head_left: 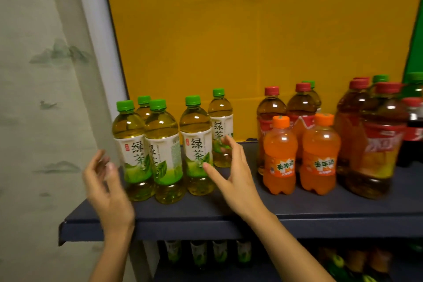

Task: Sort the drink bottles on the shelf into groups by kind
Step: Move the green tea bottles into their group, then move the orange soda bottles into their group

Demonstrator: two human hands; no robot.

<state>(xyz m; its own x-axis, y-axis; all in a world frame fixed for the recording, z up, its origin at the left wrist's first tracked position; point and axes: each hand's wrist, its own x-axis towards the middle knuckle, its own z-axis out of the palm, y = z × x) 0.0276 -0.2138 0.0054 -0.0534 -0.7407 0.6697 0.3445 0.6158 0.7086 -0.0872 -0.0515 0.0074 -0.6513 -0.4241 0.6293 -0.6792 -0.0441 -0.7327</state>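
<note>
— So, where are the green tea bottles (160, 151)?
— Grouped at the shelf's (206, 220) left end; orange soda bottles (299, 155) and red-capped tea bottles (370, 139) stand to the right.
— And the hands?
— Left hand (107, 192) spread open, holding nothing, beside the group. Right hand (231, 174) open too, fingertips against two bottles, gripping neither.

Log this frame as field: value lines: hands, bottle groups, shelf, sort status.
left hand: open, empty, beside the leftmost green tea bottle
right hand: open, fingers spread at the green tea bottles; contact unclear
green tea group: five green-capped bottles, upright, at the shelf's left end
orange soda bottles: two, upright, front centre
red-capped tea bottles: behind the sodas and at right
stray green caps: among the red-capped bottles
shelf: dark blue
sort status: unfinished on the right
</note>
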